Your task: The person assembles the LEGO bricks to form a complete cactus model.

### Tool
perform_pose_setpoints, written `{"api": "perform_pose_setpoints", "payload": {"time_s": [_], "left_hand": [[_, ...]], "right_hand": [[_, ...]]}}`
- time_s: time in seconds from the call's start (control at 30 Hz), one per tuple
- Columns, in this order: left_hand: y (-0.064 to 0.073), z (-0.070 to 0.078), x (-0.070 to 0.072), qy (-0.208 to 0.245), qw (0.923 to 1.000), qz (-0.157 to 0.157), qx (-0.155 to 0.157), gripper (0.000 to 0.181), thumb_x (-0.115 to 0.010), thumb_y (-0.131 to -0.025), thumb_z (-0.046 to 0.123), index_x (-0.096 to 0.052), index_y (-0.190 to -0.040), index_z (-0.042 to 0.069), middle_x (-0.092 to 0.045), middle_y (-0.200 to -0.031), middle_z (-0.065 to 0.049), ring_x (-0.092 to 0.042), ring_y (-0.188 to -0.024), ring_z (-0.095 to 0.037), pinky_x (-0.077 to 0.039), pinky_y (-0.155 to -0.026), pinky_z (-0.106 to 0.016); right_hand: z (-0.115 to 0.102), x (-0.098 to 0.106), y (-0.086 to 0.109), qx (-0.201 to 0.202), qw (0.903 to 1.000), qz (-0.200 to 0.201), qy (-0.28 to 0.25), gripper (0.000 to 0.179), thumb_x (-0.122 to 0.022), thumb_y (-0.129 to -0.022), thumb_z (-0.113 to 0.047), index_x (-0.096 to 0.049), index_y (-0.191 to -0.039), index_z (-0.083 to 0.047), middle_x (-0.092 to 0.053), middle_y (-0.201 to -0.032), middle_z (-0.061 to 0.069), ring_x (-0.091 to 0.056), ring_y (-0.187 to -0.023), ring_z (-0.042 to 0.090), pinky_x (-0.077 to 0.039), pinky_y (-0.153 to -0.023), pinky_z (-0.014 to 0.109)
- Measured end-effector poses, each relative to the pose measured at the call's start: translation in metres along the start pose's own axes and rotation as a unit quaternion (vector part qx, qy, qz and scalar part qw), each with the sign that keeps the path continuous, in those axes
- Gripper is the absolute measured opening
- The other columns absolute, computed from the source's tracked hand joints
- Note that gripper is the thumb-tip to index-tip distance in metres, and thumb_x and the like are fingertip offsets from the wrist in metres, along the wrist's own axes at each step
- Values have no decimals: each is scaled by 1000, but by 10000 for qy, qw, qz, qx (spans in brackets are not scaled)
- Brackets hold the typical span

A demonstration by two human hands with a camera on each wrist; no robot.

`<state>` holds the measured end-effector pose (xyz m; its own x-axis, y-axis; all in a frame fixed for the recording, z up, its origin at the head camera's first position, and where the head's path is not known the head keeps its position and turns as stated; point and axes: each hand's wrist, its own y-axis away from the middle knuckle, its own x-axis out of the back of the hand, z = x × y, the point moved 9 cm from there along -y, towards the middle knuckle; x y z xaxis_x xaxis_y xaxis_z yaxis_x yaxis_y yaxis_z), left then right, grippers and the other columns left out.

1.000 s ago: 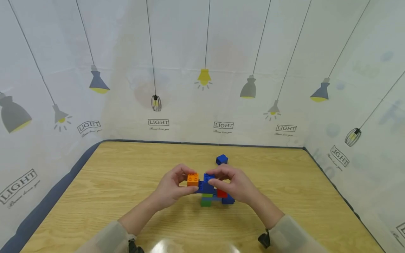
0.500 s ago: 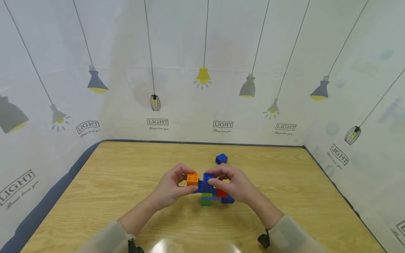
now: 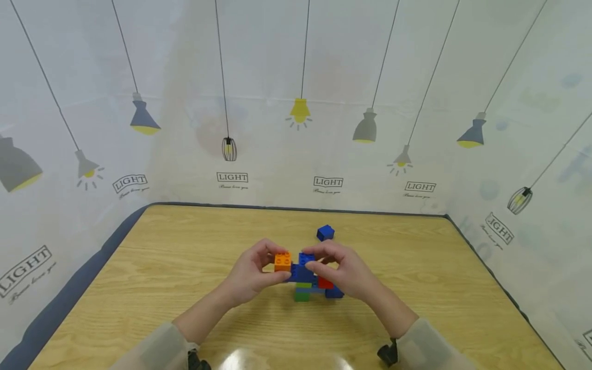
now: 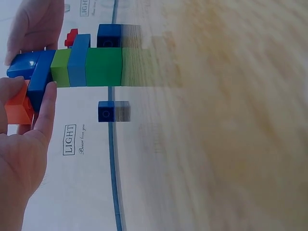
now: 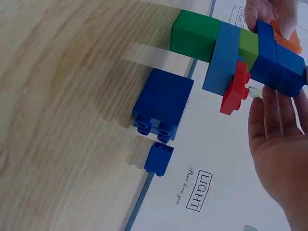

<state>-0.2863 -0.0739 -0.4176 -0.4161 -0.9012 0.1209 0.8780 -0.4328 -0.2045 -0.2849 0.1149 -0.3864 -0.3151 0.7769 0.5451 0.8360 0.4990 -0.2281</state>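
Observation:
A stack of toy building bricks stands on the table: a green brick (image 3: 302, 296) at the bottom, then a light-blue brick (image 5: 221, 60), a lime-green brick (image 5: 249, 45) and a long dark-blue brick (image 3: 302, 276). A red brick (image 5: 234, 89) sits on the light-blue one, beside the lime-green. My left hand (image 3: 250, 275) grips the orange brick (image 3: 282, 262) on the long brick's left end, its thumb near that brick's front. At the other end, my right hand (image 3: 344, 268) pinches a blue brick (image 3: 306, 258) between thumb and fingers.
Close to the stack's right side lies a loose blue brick (image 5: 166, 98), partly under the right hand in the head view. Farther back is another blue brick (image 3: 326, 233). A printed cloth (image 3: 277, 61) with lamp pictures surrounds the wooden table (image 3: 185, 246).

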Motion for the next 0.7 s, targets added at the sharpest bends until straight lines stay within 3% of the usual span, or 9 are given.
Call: {"api": "perform_pose_setpoints", "payload": {"time_s": [0.27,0.7], "left_hand": [[0,-4,1,-42,10000,-22,60,39,-84,-97,5,-62,-129,10,-68,-132,-13,-67,-116,-29,-62,-93,-26],[0,-2,1,-45,10000,0,12,39,-83,-96,2,-63,-129,9,-68,-134,-15,-67,-115,-29,-62,-92,-25]], "right_hand": [[1,11,5,-73,9999,114,91,28,-73,-108,-23,-76,-135,-15,-77,-130,1,-73,-111,15,-62,-97,31],[39,54,30,-601,9959,509,436,24,-70,-110,-29,-76,-131,-20,-79,-124,1,-72,-108,15,-61,-92,27]]}}
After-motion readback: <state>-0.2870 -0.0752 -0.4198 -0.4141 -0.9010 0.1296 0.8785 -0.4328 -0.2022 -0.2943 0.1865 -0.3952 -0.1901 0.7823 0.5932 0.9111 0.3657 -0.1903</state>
